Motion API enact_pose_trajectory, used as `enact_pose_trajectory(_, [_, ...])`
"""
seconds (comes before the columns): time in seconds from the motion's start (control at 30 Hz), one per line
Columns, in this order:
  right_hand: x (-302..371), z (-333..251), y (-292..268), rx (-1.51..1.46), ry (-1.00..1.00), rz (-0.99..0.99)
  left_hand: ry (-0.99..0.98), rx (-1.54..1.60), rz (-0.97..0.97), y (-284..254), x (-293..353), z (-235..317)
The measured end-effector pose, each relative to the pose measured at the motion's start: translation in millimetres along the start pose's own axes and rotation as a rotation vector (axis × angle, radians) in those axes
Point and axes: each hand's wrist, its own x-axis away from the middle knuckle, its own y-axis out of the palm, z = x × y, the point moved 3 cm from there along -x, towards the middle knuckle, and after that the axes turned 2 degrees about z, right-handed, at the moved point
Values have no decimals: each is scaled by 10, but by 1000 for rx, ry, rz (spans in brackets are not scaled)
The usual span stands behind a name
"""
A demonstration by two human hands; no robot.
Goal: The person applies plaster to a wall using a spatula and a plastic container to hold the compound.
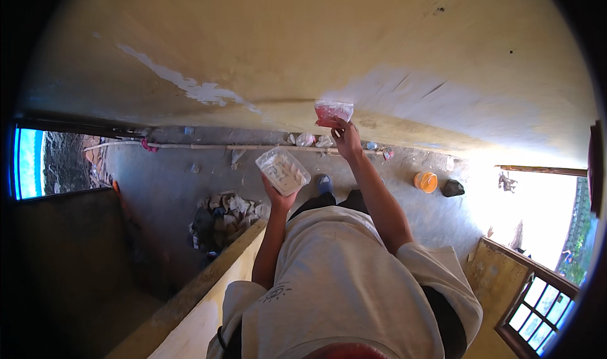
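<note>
Plastering was the step in hand: the right hand (347, 138) gripped a red-stained scraper (333, 112), its blade pressed to the yellow wall (354, 36) at the edge of a pale filled patch (404, 93). Below and to its left, the left hand (280, 198) clasped a tray (282, 170) of white filler. The next move likely called for a firm, even drag.

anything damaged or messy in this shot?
Yes. The yellow wall has a long white patch of flaked paint at upper left and a paler smeared area beside the red-handled scraper in the right hand. Rubble pile and scattered litter lie on the floor. The left hand holds a putty-smeared tray.
</note>
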Motion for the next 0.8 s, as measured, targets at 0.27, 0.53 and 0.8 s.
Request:
enact_pose_trajectory(0.27, [1085,-1272,1285,158,-330,-349,-50,-37,-151,212,-159,-40])
enact_pose_trajectory(0.53, [1819,-1376,1390,-42,-523,-387,-57,-45,-215,342,-130,-33])
enact_pose_trajectory(0.8, [426,-59,-117,195,-143,-44,-29,-9,-135,324,-148,-28])
